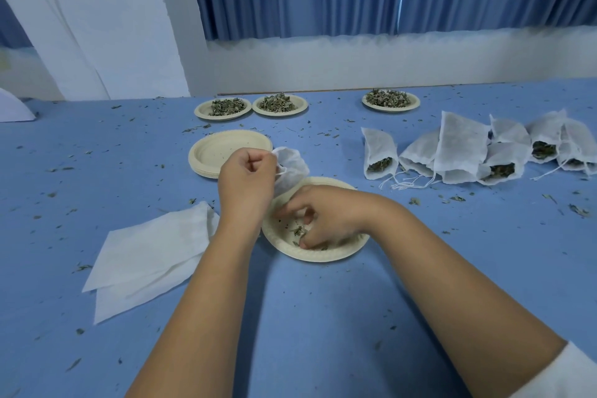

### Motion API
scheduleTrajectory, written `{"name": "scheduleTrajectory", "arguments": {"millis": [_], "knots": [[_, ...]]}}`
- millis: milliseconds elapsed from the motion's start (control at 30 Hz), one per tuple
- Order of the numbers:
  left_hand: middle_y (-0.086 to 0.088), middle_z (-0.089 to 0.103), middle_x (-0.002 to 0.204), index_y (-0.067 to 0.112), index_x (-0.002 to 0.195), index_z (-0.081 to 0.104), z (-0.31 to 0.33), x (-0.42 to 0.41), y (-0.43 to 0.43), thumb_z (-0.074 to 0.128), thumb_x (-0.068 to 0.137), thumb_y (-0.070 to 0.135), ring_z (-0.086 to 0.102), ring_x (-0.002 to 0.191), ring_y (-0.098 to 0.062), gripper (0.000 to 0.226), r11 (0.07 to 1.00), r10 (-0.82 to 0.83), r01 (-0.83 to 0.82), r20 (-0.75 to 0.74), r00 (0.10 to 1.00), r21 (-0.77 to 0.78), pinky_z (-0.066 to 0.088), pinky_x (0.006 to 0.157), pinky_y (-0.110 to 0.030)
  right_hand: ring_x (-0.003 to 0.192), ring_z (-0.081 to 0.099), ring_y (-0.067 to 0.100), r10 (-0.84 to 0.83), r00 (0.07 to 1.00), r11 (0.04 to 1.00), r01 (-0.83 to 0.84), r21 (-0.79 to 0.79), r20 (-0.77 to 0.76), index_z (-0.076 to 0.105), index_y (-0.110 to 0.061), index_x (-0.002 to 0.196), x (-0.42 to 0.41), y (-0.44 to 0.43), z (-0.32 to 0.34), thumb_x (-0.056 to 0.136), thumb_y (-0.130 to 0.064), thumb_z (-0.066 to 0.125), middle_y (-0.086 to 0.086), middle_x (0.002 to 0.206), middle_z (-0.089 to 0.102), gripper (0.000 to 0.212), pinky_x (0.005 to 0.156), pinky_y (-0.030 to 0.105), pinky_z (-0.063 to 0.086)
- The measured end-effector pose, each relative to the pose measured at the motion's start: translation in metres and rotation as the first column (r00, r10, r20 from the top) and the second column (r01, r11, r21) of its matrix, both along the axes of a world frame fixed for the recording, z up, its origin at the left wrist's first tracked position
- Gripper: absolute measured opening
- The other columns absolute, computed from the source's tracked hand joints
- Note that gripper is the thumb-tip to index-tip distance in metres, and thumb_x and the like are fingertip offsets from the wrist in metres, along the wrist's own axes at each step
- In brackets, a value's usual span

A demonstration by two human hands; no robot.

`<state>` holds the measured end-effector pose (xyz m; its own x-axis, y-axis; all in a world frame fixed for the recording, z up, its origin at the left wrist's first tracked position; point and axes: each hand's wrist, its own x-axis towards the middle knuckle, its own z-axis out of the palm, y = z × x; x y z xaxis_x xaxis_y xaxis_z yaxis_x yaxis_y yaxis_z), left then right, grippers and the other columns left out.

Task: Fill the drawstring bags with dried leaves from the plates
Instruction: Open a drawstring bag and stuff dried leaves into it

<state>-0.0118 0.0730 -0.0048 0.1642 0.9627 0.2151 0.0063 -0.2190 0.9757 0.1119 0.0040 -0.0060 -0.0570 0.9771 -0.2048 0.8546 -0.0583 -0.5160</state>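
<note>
Nearest, on the blue table (323,317), a few flat empty bags (151,252) lay stacked by my left forearm. Just beyond them sat the plate (310,256) I was working from, nearly bare, with only scraps of leaves (298,231) in it. My right hand (326,216) was down in that plate, fingers bent and tips on the scraps; whether they had actually pinched any, I could not tell. My left hand (247,178) was raised just behind the plate's far-left rim, fingers curled tight on the neck of a white bag (292,168), its string hanging loose. Behind that hand stood a stack of plates (226,147), empty on top. Further right, well apart, the filled bags (468,152) lay in a heap, leaves showing at several mouths. Farthest, three heaped plates (279,103) stood in a row by the wall. Leaf crumbs were scattered across the table.
</note>
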Motion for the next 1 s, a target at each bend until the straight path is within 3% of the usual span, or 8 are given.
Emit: {"name": "scheduleTrajectory", "arguments": {"millis": [67, 133, 300, 500, 633, 733, 867, 1000], "knots": [[0.016, 0.068, 0.061, 0.017, 0.082, 0.065, 0.0, -0.001, 0.001, 0.058, 0.09, 0.013, 0.062, 0.061, 0.001, 0.011, 1.0, 0.001, -0.001, -0.004, 1.0, 0.01, 0.051, 0.068, -0.022, 0.097, 0.059, 0.006, 0.028, 1.0, 0.999, -0.028, 0.02, -0.009, 0.062, -0.031, 0.128, -0.002, 0.003, -0.005, 0.081, -0.017, 0.074, -0.013, 0.11, 0.06, 0.05, 0.085, 0.025, 0.052], [0.017, 0.068, 0.062, 0.017, 0.083, 0.065, 0.0, -0.001, 0.002, 0.058, 0.09, 0.013, 0.061, 0.06, 0.003, 0.011, 1.0, 0.008, -0.008, -0.002, 1.0, 0.013, 0.048, 0.067, -0.02, 0.094, 0.063, 0.013, 0.03, 0.999, 0.999, -0.028, 0.045, -0.044, 0.071, -0.028, 0.112, -0.003, 0.005, -0.006, 0.081, -0.017, 0.075, -0.006, 0.105, 0.065, 0.034, 0.086, 0.031, 0.053], [0.015, 0.068, 0.063, 0.017, 0.082, 0.065, -0.001, -0.002, 0.004, 0.059, 0.089, 0.013, 0.06, 0.058, 0.005, 0.011, 1.0, 0.031, -0.031, 0.005, 1.0, 0.005, 0.046, 0.062, -0.017, 0.058, 0.056, -0.012, 0.006, 0.995, 0.996, 0.003, 0.086, -0.098, 0.078, -0.021, 0.083, -0.004, 0.004, -0.008, 0.079, -0.013, 0.075, -0.029, 0.063, 0.063, 0.009, 0.05, 0.004, 0.039], [0.013, 0.067, 0.068, 0.019, 0.079, 0.065, 0.0, -0.003, 0.007, 0.058, 0.087, 0.012, 0.058, 0.056, 0.005, 0.013, 0.999, 0.054, -0.054, 0.007, 0.999, 0.009, 0.043, 0.053, -0.008, 0.067, 0.062, -0.008, -0.041, 0.973, 0.986, 0.076, 0.146, -0.228, 0.079, -0.025, 0.08, 0.011, -0.004, 0.01, 0.077, -0.015, 0.077, -0.021, 0.07, 0.071, 0.011, 0.067, 0.01, 0.049], [0.016, 0.068, 0.061, 0.014, 0.083, 0.067, 0.001, -0.003, 0.004, 0.058, 0.087, 0.011, 0.06, 0.056, 0.008, 0.01, 1.0, 0.025, -0.025, -0.02, 0.999, 0.006, 0.044, 0.052, -0.007, 0.072, 0.07, 0.006, -0.1, 0.802, 0.907, 0.316, 0.278, -0.588, 0.079, -0.021, 0.08, 0.029, -0.012, 0.028, 0.079, -0.013, 0.08, -0.001, 0.078, 0.076, 0.008, 0.07, 0.012, 0.051], [0.012, 0.068, 0.062, 0.014, 0.082, 0.067, 0.001, -0.001, 0.0, 0.059, 0.088, 0.013, 0.061, 0.058, 0.003, 0.01, 0.999, -0.049, 0.049, -0.081, 0.995, 0.004, 0.052, 0.062, -0.018, 0.074, 0.072, 0.01, -0.111, 0.675, 0.806, 0.49, 0.331, -0.73, 0.078, -0.018, 0.083, 0.022, -0.007, 0.027, 0.079, -0.009, 0.08, 0.0, 0.08, 0.076, 0.01, 0.072, 0.016, 0.054], [-0.007, 0.072, 0.078, 0.013, 0.08, 0.068, 0.002, 0.001, -0.004, 0.061, 0.088, 0.014, 0.063, 0.071, -0.01, 0.01, 0.994, -0.103, 0.106, -0.105, 0.989, 0.024, 0.055, 0.075, -0.034, 0.065, 0.067, 0.004, -0.192, 0.734, 0.751, 0.537, 0.384, -0.651, 0.077, -0.015, 0.08, 0.005, 0.002, 0.015, 0.078, -0.002, 0.078, -0.006, 0.072, 0.074, 0.013, 0.067, 0.016, 0.053], [0.0, 0.072, 0.073, 0.016, 0.078, 0.068, 0.001, 0.003, -0.006, 0.059, 0.085, 0.01, 0.065, 0.071, -0.01, 0.013, 0.989, -0.142, 0.148, -0.14, 0.98, 0.031, 0.054, 0.073, -0.03, 0.069, 0.067, 0.001, -0.294, 0.812, 0.706, 0.54, 0.459, -0.504, 0.077, -0.01, 0.083, 0.0, 0.006, 0.01, 0.078, 0.0, 0.074, -0.003, 0.081, 0.075, 0.011, 0.071, 0.014, 0.053]]}}
